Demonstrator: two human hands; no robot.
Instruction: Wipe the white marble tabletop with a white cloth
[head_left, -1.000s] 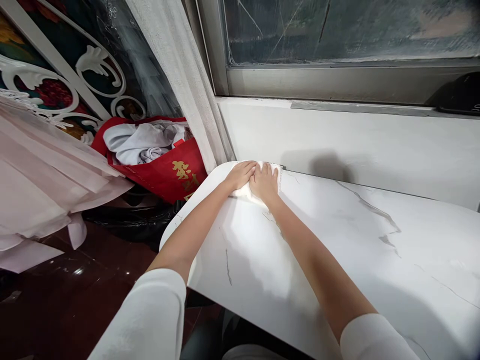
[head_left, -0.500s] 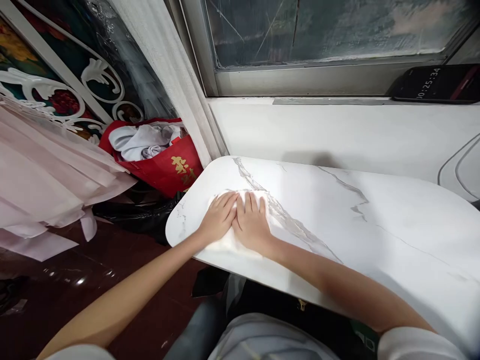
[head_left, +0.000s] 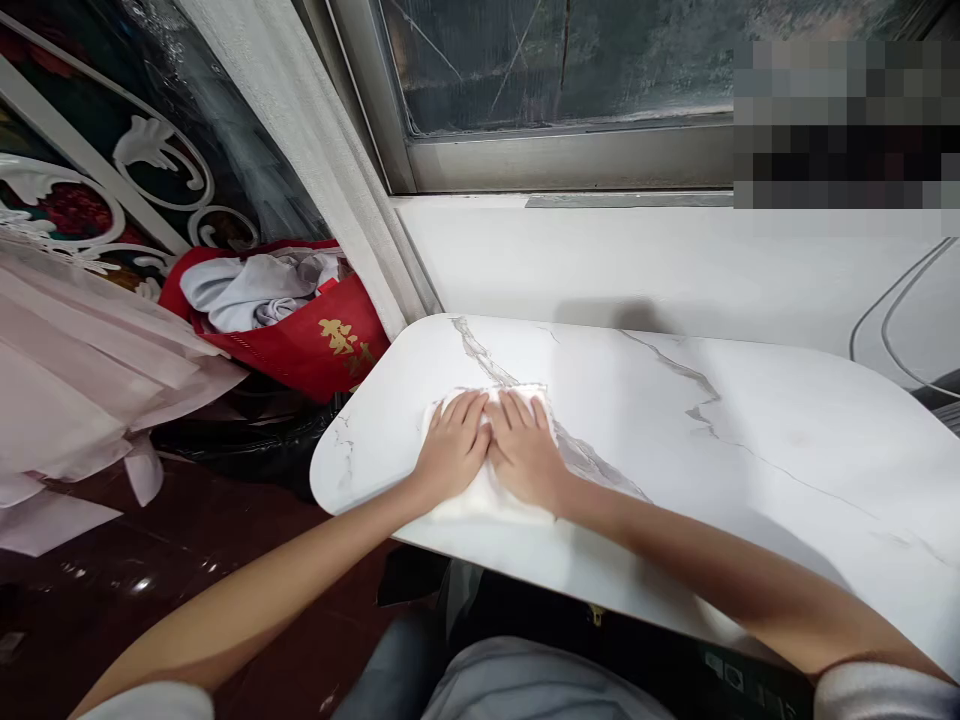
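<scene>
A white cloth [head_left: 487,500] lies flat on the white marble-patterned tabletop [head_left: 645,400], toward its left end. My left hand [head_left: 453,445] rests palm down on the cloth's left part, fingers stretched forward. Beside it, my right hand [head_left: 527,448] presses flat on the cloth's right part with its fingers slightly apart. The two hands touch or nearly touch at the thumbs. Much of the cloth is hidden beneath them; its edges show in front of the fingertips and near the wrists.
Left of the table stands a red bag [head_left: 300,345] with pale fabric inside, beside a pink drape [head_left: 97,370] and a black plastic bag [head_left: 247,445]. A wall and window frame [head_left: 555,162] border the far side. Cables [head_left: 889,320] hang at the right.
Both hands and the cloth have moved to the right along the tabletop, away from its left end. The view has shifted slightly, and a pixelated patch now covers the upper right.
</scene>
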